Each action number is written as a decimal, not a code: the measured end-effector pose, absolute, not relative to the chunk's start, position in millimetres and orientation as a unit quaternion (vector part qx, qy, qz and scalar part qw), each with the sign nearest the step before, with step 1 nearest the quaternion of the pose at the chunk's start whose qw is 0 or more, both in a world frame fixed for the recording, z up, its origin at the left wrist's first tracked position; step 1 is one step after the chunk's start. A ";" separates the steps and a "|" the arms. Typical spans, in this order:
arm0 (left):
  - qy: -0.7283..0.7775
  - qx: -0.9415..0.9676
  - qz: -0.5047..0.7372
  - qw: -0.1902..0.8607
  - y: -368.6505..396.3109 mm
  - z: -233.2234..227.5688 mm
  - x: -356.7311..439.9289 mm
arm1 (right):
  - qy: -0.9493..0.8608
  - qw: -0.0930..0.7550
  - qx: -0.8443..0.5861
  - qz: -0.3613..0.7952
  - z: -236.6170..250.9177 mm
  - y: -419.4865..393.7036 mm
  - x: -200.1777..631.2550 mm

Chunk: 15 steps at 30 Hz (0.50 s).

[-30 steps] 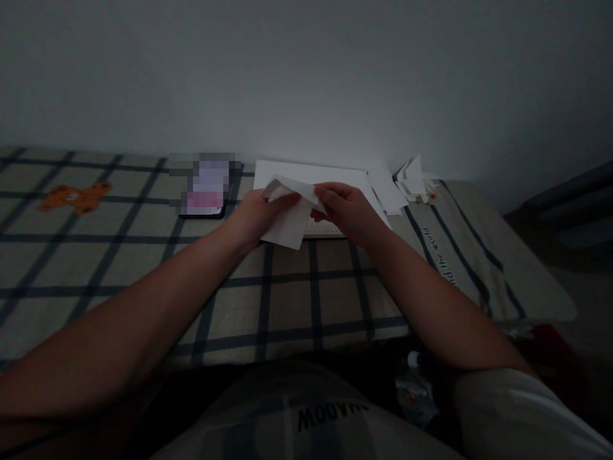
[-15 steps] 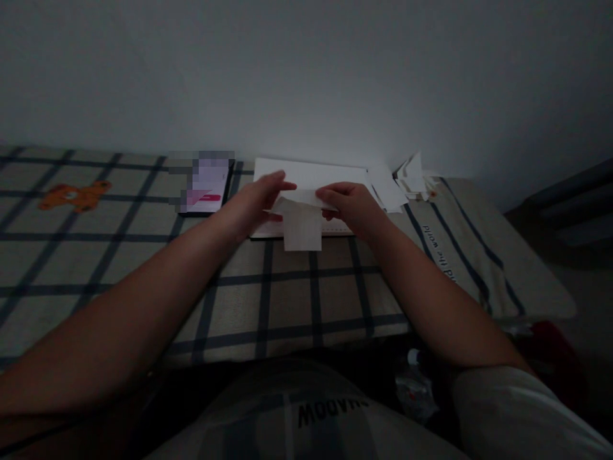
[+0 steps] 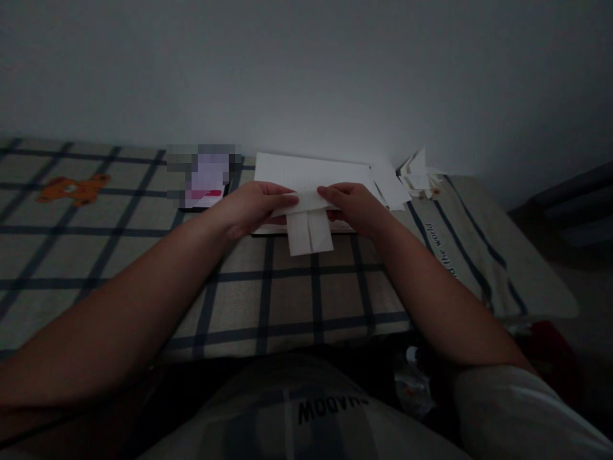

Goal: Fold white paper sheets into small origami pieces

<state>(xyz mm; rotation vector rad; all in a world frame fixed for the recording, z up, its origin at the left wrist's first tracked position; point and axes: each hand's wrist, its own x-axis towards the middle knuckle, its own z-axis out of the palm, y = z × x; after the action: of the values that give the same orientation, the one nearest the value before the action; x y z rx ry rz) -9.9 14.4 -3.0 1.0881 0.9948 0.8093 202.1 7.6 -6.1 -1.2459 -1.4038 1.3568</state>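
Note:
A folded white paper (image 3: 310, 233) is held up in front of me, with a wide band across its top and a narrower part hanging below, split by a centre line. My left hand (image 3: 256, 204) pinches the band's left end, thumb on top. At the right end, my right hand (image 3: 354, 203) grips it the same way, its lower fingers tucked behind. Under and behind the paper lies a lined notebook (image 3: 311, 169) with white pages, its near edge partly covered by my hands.
A phone (image 3: 208, 179) with a lit, partly blurred screen lies left of the notebook. Loose white paper (image 3: 387, 185) and several folded paper pieces (image 3: 416, 176) rest at its right. The checked cloth (image 3: 239, 306) covers the table; a wall stands behind. A plastic bottle (image 3: 412, 383) is below the edge.
My left hand has closed its thumb onto the paper's left end, where its fingers were apart before. The paper now faces me more squarely, showing the centre split in its hanging part.

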 end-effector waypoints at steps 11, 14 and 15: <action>0.439 0.489 0.337 0.675 16.6 -1.3 -14.1 | -0.618 0.367 -0.493 0.490 -7.7 6.4 206.5; 0.470 0.501 0.324 0.651 16.6 1.2 -15.1 | -0.632 0.354 -0.492 0.483 -5.2 4.5 206.7; 0.482 0.513 0.320 0.634 16.1 1.9 -15.2 | -0.636 0.351 -0.491 0.480 -4.2 3.7 206.3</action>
<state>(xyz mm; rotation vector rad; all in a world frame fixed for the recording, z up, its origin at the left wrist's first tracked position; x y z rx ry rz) -15.2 16.1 1.9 1.1724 1.1030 0.7322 206.3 3.7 -4.2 -1.2701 -1.6475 1.2434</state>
